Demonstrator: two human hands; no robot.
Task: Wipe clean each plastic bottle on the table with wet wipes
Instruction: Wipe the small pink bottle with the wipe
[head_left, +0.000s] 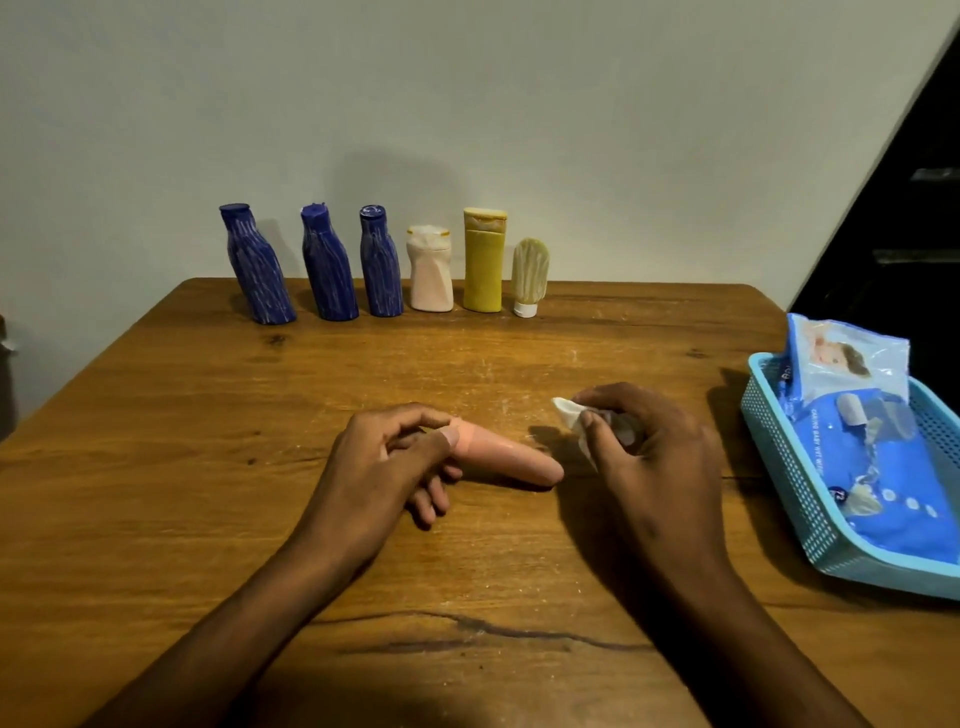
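A pink plastic bottle (506, 460) lies on its side at the middle of the wooden table (208, 415). My left hand (384, 467) pinches its cap end between thumb and fingers. My right hand (644, 452) holds a crumpled white wet wipe (571, 415) just right of the bottle's base, apart from it. Along the table's far edge stand three blue bottles streaked with white (257, 265) (328, 265) (381, 262), a pale pink bottle (430, 270), a yellow bottle (484, 260) and a small cream tube (529, 278) on its white cap.
A light blue plastic basket (789, 478) sits at the right edge with blue wet wipe packs (872, 467) inside. A wall rises right behind the bottle row. A dark object shows at the left edge of view.
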